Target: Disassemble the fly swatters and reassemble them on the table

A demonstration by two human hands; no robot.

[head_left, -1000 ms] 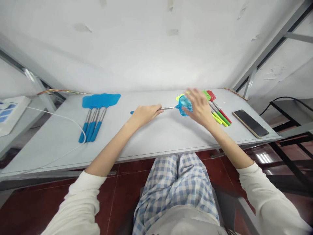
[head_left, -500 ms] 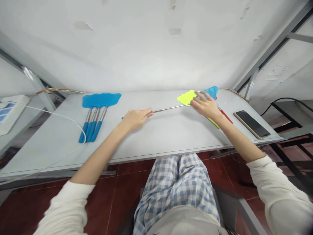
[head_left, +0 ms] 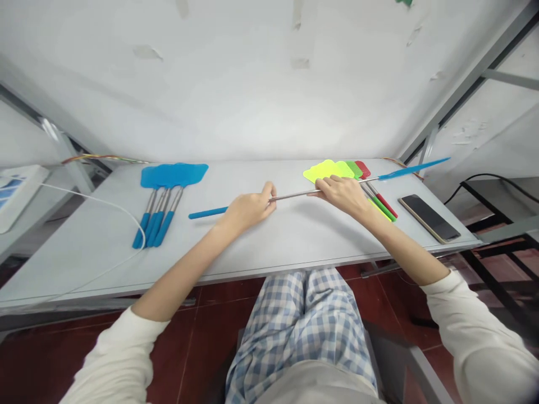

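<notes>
Bright, even light; warped edges

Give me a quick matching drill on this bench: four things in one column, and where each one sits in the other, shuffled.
Things:
1. blue swatter with extended rod
2. bunch of blue swatters
3. phone
4. yellow, green and red swatters

Places:
A. flat near the right end of the table
B. left part of the table, handles toward the person
C. held by the left hand and right hand
D. behind the right hand, heads fanned toward the wall

Pairs: 1-C, 2-B, 3-A, 4-D
</notes>
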